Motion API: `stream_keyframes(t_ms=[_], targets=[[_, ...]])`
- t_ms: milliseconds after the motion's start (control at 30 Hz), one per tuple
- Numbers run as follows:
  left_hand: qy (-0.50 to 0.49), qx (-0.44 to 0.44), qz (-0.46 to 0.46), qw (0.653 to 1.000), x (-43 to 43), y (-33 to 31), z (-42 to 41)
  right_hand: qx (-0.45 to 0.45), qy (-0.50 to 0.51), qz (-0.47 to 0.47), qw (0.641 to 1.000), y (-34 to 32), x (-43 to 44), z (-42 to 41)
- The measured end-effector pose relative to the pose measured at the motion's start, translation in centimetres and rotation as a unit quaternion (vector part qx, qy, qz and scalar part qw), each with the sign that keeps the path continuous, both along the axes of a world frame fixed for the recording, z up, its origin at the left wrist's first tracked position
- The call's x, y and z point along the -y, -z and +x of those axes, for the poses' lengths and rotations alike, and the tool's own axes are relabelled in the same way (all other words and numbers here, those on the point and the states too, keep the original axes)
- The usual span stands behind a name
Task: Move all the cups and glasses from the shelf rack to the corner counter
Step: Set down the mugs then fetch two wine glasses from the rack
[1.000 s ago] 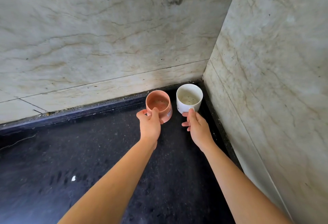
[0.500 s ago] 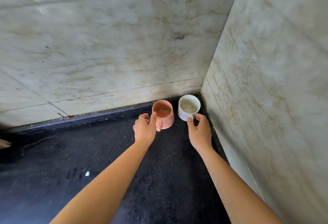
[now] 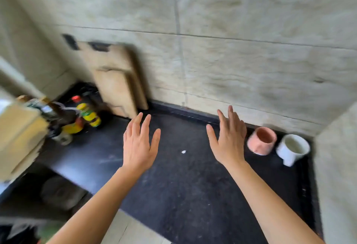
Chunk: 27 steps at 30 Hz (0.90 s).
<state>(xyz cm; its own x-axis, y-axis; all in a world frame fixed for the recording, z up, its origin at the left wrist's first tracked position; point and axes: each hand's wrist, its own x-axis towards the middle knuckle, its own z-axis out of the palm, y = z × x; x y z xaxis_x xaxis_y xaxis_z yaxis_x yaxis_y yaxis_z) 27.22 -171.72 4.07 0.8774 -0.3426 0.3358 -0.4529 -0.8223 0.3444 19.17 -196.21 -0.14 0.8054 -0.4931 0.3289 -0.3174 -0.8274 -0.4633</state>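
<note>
We see our left hand and right hand both spread flat with fingers straight, holding nothing above the dark desk. The pink cup and white cup stand side by side in the desk's right corner, near the right hand (labels on the bottles are too blurred to read).

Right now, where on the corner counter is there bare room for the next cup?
Bare black counter runs from the pink cup leftward to the leaning cutting boards. Crowded: the right corner with the white cup, and the bottles at left.
</note>
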Motion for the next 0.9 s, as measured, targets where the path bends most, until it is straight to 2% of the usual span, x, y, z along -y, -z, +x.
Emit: stream_keyframes(t_ms=[133, 200, 300, 333, 433, 600, 767, 900], targets=[[-0.084, 0.044, 0.022, 0.995, -9.8, -2.7, -1.2, 0.012, -0.110, -0.037, 0.993, -2.5, -9.5, 4.5], [-0.204, 0.083, 0.030, 0.975, -20.9, -5.1, -3.9, 0.042, -0.228, -0.085, 0.969, -5.6, -20.7, 6.5], [-0.203, 0.107, 0.031, 0.973, -23.2, -7.0, -4.1, 0.069, -0.237, -0.094, 0.965, -6.9, -22.8, 8.1], [-0.227, 0.109, 0.026, 0.967, -26.7, -7.8, -5.0, 0.082, -0.265, -0.103, 0.955, -7.8, -26.4, 8.3], [-0.329, 0.146, 0.017, 0.933, -41.2, -9.8, -9.5, 0.112, -0.374, -0.119, 0.913, -10.3, -41.8, 8.3], [-0.426, 0.161, 0.018, 0.890, -61.2, -11.9, -18.4, 0.166, -0.467, -0.082, 0.865, -12.5, -64.1, 5.3], [-0.530, 0.168, 0.064, 0.829, -77.4, -14.4, -27.9, 0.183, -0.578, -0.068, 0.792, -15.5, -84.2, 1.0], [-0.590, 0.167, 0.080, 0.786, -86.7, -14.9, -33.3, 0.200, -0.649, -0.069, 0.730, -16.0, -96.6, -2.0]])
